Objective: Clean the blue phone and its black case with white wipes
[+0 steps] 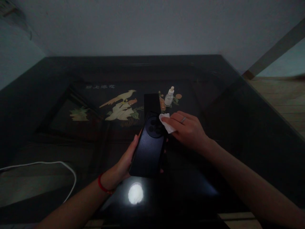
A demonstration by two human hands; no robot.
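My left hand (127, 157) is wrapped round a dark smartphone (149, 152), its back with the round camera ring facing up. Pinched in the fingers of my right hand (188, 127) is a white tissue (168, 123), which is at the phone's upper right corner beside the camera ring. Just beyond the phone's top end lies a black rectangular object (152, 102); its kind is hard to make out in the dim light. A small dropper bottle (169, 97) with a white bulb top stands upright on the table, past my right hand.
The glossy black table (71, 152) has an inlaid picture of a bird (122, 96) and flowers. A white cable (47, 163) curves along the left side. A pale wall (133, 28) borders the far edge. A bright light reflection shows near the front.
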